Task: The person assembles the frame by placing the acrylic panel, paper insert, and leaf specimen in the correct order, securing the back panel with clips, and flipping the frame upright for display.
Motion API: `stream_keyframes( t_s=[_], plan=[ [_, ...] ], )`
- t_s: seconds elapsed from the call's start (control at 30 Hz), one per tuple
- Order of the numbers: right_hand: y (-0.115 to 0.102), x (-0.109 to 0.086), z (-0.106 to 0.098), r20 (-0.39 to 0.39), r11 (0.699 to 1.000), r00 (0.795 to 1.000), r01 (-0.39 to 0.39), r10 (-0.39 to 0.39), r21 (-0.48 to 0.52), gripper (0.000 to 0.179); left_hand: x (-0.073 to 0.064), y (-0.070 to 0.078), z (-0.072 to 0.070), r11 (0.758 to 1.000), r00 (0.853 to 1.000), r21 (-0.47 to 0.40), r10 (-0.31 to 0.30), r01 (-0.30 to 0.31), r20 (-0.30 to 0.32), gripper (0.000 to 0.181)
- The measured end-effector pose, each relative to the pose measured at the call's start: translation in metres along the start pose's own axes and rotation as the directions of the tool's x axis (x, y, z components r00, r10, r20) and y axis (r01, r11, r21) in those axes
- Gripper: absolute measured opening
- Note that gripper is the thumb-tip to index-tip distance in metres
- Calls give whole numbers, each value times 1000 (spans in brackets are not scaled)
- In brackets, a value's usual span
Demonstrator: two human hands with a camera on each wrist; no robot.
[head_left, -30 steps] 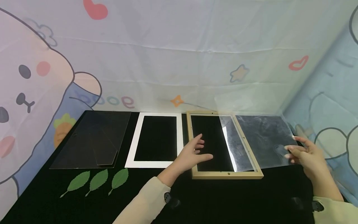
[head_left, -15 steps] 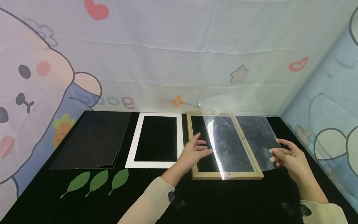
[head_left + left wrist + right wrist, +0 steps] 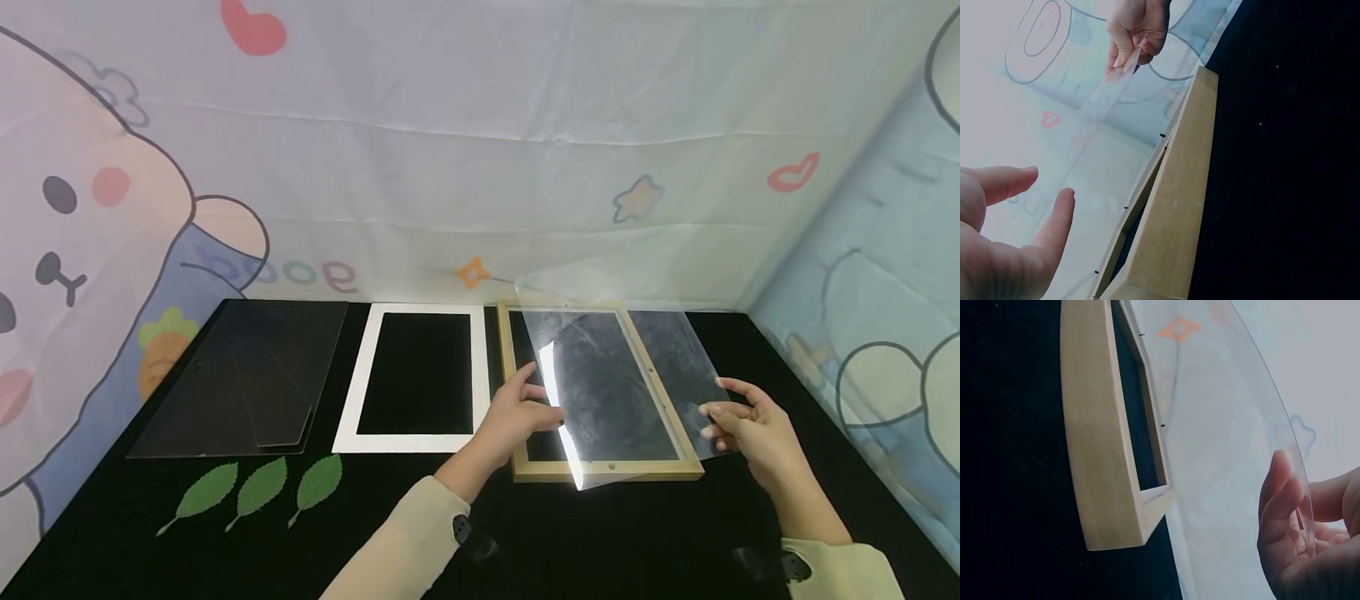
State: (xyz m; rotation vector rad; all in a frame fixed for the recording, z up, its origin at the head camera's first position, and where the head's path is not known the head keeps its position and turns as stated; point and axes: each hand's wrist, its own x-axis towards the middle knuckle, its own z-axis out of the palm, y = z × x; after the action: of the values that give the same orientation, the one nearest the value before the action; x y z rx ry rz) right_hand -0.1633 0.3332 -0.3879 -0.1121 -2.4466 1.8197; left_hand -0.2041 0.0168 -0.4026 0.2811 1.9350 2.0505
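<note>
My right hand (image 3: 750,429) pinches the right edge of a clear plastic sheet (image 3: 600,375) between thumb and fingers. Raised above a light wooden picture frame (image 3: 678,425), the sheet overlaps most of its opening in the head view. The right wrist view shows the sheet (image 3: 1229,444) bowed, its edge in my fingers (image 3: 1280,500). At the sheet's left edge, my left hand (image 3: 517,417) hovers over the frame's left side. In the left wrist view its thumb and finger (image 3: 1054,231) stand apart around the sheet's edge. The wooden frame (image 3: 1172,200) lies flat on the black cloth.
Left of the frame lies a white mat (image 3: 348,425) with a rectangular opening. Farther left is a dark backing board (image 3: 195,392) with a stand flap. Several green leaves (image 3: 261,487) lie in front of it. A printed curtain (image 3: 420,167) rises behind the table.
My right hand has moved left, carrying the clear sheet from the frame's right side to over its opening. My left hand has stayed nearly in place, and the sheet's left edge has reached it.
</note>
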Motion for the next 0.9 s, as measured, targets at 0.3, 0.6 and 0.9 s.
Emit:
stream_keyframes(
  t_s=[0.3, 0.6, 0.9],
  plan=[
    [1, -1, 6, -4, 999, 1000, -31, 31, -41, 40, 2, -1, -1, 999, 999, -25, 33, -34, -8, 87],
    [-2, 4, 11, 29, 997, 999, -26, 28, -70, 53, 6, 0, -7, 997, 996, 12, 78, -77, -47, 83],
    [-4, 7, 15, 85, 999, 996, -11, 15, -46, 48, 10, 5, -14, 990, 990, 73, 129, -124, -58, 81]
  ],
)
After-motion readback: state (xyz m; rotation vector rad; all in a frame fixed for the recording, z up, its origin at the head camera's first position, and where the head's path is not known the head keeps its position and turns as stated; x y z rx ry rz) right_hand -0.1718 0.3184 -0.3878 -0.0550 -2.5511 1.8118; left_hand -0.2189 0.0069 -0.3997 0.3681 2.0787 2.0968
